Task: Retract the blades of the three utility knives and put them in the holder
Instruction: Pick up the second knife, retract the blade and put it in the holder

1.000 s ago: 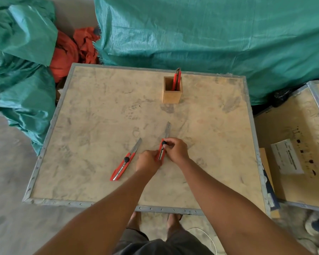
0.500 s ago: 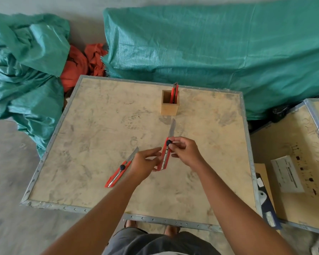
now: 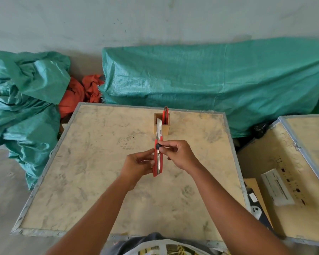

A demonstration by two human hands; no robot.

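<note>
My left hand [image 3: 138, 165] is closed on the lower body of the red plastic utility knife [image 3: 158, 159], pinching it from the side and holding it up off the pale scuffed plywood crate top [image 3: 92, 162]. The bare steel blade [image 3: 159, 128] sticks out of its far end, pointing away from me toward the small square wooden holder [image 3: 165, 130]. My right hand [image 3: 177, 153] is curled in, thumb and forefinger pressed on the black slider knob [image 3: 158, 145].

The risk I see is the knob sticking and then giving suddenly; my left grip is light, so the handle could twist loose and drop with the blade still out. The holder already has one red knife [image 3: 165, 115] standing in it (the third is hidden from me).
</note>
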